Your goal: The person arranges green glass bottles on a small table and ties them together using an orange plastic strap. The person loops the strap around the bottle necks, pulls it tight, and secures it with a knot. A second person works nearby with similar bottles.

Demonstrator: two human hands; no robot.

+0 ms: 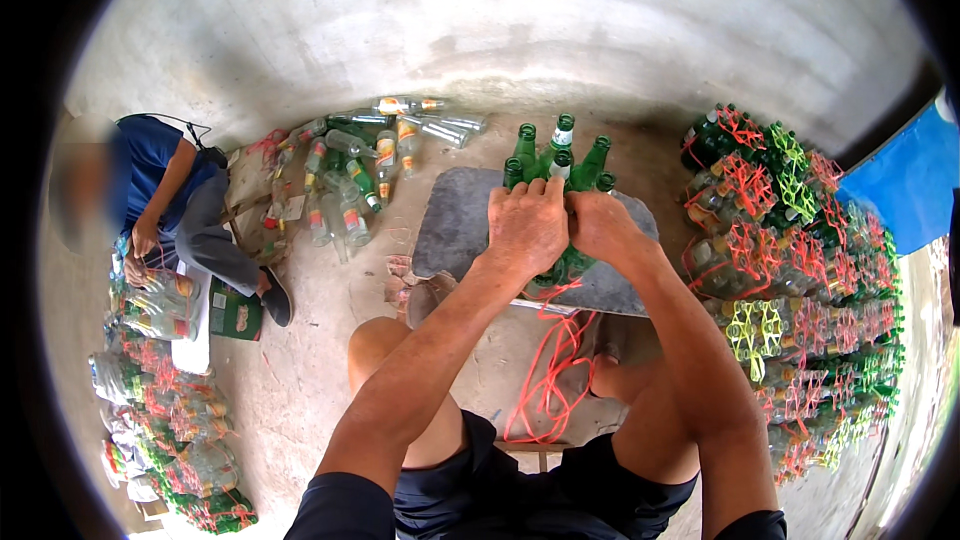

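Observation:
A tight cluster of green glass bottles point(562, 130) stands upright on a dark grey slab point(445, 220) in front of me. My left hand point(528, 225) is closed over the near left bottles, knuckles up, with its fingertips hidden. Close beside it, my right hand point(603, 225) is closed on the near right bottles, its fingers curled out of sight. Bottle necks stick up beyond both hands, and green glass shows below them. Red plastic twine point(548, 380) runs from the bottom of the cluster and hangs in loose loops between my knees.
Loose clear and green bottles point(350, 155) lie on the floor at far left. Stacked bottle bundles point(790, 270) tied in red and yellow twine line the right side. At left, a person point(165, 175) sits handling bottles beside a green box point(238, 312) and more bundles point(195, 430).

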